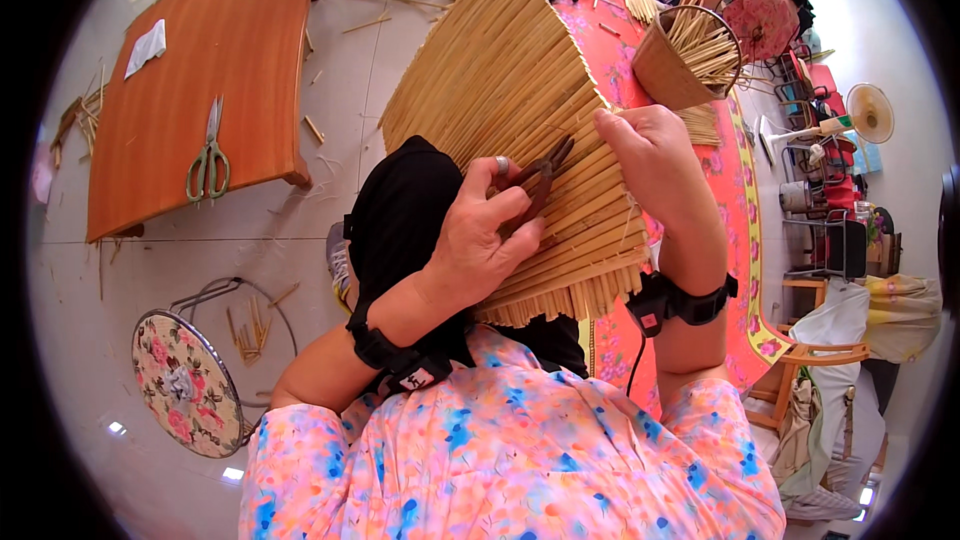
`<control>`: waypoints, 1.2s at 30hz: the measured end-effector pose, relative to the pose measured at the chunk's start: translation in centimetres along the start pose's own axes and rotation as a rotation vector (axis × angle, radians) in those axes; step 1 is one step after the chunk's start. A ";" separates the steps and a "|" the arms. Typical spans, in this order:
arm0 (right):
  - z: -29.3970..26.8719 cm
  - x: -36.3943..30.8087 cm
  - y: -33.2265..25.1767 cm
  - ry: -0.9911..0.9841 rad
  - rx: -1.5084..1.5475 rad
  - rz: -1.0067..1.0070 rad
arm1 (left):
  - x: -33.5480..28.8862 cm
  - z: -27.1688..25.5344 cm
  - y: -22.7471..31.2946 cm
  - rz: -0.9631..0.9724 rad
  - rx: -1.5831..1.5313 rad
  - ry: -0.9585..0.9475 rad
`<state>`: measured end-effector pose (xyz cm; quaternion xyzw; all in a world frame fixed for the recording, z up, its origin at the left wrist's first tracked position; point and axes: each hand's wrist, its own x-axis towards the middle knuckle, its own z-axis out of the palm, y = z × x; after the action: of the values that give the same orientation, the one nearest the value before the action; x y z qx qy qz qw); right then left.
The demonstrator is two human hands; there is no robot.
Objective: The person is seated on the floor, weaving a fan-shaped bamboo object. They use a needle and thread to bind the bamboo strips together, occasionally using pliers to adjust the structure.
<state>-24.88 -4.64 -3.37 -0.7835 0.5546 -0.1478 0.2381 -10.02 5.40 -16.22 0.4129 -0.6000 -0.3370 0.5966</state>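
Across my lap lies a mat of yellow reed sticks (510, 55), bound side by side, its stick ends forming a jagged edge at the right and near side. My left hand (480, 235), with a ring on one finger, is closed round the handles of dark metal pliers (548, 172). The pliers' jaws point up and right, over the mat's surface. At the mat's right edge, my right hand (655, 155) is closed on the reeds, thumb on top and the other fingers partly hidden. Both wrists carry black straps.
Green-handled scissors (208, 165) and a white cloth lie on a wooden table (150, 155) at left. A floral round stool (185, 380) stands below it. Right of the mat are a pink floral floor cloth (735, 230), a basket of sticks (668, 70), a fan (868, 115) and another person.
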 end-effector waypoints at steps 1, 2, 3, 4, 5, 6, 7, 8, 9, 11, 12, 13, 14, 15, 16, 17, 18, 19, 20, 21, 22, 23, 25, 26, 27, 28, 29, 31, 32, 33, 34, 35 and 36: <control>0.0 0.0 0.0 0.005 -0.001 -0.003 | 0.2 0.1 0.1 0.005 0.013 0.007; 0.1 0.0 0.0 0.010 -0.002 -0.005 | 0.3 0.2 0.2 0.010 0.025 0.015; 0.1 0.0 0.0 0.015 -0.002 -0.008 | 0.5 0.4 0.2 0.009 0.042 0.024; 0.2 0.0 0.0 0.012 0.003 -0.010 | 0.6 0.6 0.2 0.009 0.059 0.033; 0.2 0.0 0.0 0.010 0.008 -0.012 | 0.6 0.7 0.2 0.008 0.076 0.042; 0.2 0.0 0.0 0.008 0.013 -0.012 | 0.8 0.7 0.3 0.009 0.096 0.047; 0.1 0.0 0.0 0.002 0.003 -0.012 | 0.9 0.7 0.5 0.010 0.116 0.052; -0.1 0.1 0.0 -0.004 -0.006 -0.011 | 1.0 0.7 0.7 0.011 0.135 0.057; -0.1 0.1 0.1 -0.011 -0.014 -0.009 | 1.2 0.6 0.9 0.019 0.149 0.033; -0.6 0.4 -0.6 -0.059 -0.117 0.006 | 1.5 0.3 1.1 0.036 0.175 -0.015; -0.7 0.5 -1.1 -0.085 -0.166 0.010 | 1.6 0.2 1.1 0.025 0.175 -0.034; -0.7 0.5 -1.3 -0.076 -0.173 0.012 | 1.6 0.0 0.9 0.014 0.174 -0.053; -0.7 0.5 -1.5 -0.068 -0.181 0.013 | 1.6 -0.2 0.8 0.003 0.173 -0.072; -0.7 0.4 -1.6 -0.059 -0.188 0.014 | 1.6 -0.3 0.9 -0.009 0.148 -0.072; -0.7 0.4 -1.6 -0.072 -0.169 0.026 | 1.5 -0.4 1.0 -0.022 0.124 -0.071; -0.5 0.5 -1.6 -0.086 -0.149 0.037 | 1.4 -0.5 1.1 -0.035 0.100 -0.070; -0.4 0.5 -1.5 -0.098 -0.131 0.051 | 1.2 -0.6 1.3 -0.035 0.095 -0.058; -0.4 0.5 -1.6 -0.093 -0.125 0.034 | 1.0 -0.7 1.5 -0.035 0.092 -0.045; -0.3 0.3 -1.9 -0.089 -0.119 0.016 | 0.8 -1.0 1.8 -0.036 0.088 -0.031; -0.2 0.2 -2.0 -0.084 -0.109 0.001 | 0.7 -1.3 2.3 -0.009 0.120 -0.012; -0.2 0.2 -1.8 -0.063 -0.105 -0.019 | 0.6 -1.9 2.9 0.019 0.152 0.008; -0.1 0.3 -1.4 -0.041 -0.102 -0.040 | 0.7 -2.7 3.5 0.047 0.184 0.028; -0.1 0.0 -0.8 0.000 -0.137 -0.039 | 1.5 -6.5 5.1 0.154 0.254 0.192; -0.3 0.1 -0.4 -0.003 -0.179 -0.031 | 1.6 -7.7 6.3 0.085 0.253 0.228; -0.5 0.8 -0.6 0.002 -0.216 -0.052 | 1.6 -8.0 6.3 0.060 0.213 0.187; -0.7 0.9 -0.9 0.009 -0.275 -0.063 | 1.7 -8.1 6.2 0.035 0.171 0.145; -0.9 0.5 -1.3 0.019 -0.334 -0.072 | 1.9 -8.2 6.1 0.011 0.128 0.102; -1.1 0.0 -2.3 0.146 -0.300 -0.154 | 1.9 -8.2 6.5 -0.020 0.102 0.048; -1.4 0.0 -3.3 0.264 -0.205 -0.232 | 2.0 -8.2 6.6 -0.037 0.088 0.020; -1.7 -0.3 -4.3 0.381 -0.118 -0.304 | 2.1 -8.2 6.6 -0.004 0.105 -0.017; -1.8 -0.8 -5.2 0.266 0.077 -0.301 | 2.3 -8.1 6.8 0.023 0.082 -0.034; -1.7 -1.1 -6.1 0.146 0.270 -0.296 | 2.7 -7.9 7.2 0.049 0.061 -0.049; -1.4 -1.2 -6.3 0.063 0.360 -0.314 | 2.7 -7.8 7.6 0.067 0.044 -0.064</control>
<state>-20.95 -2.15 1.21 -0.7999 0.3978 -0.3042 0.3306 -2.85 6.89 -7.76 0.3944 -0.6395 -0.3166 0.5790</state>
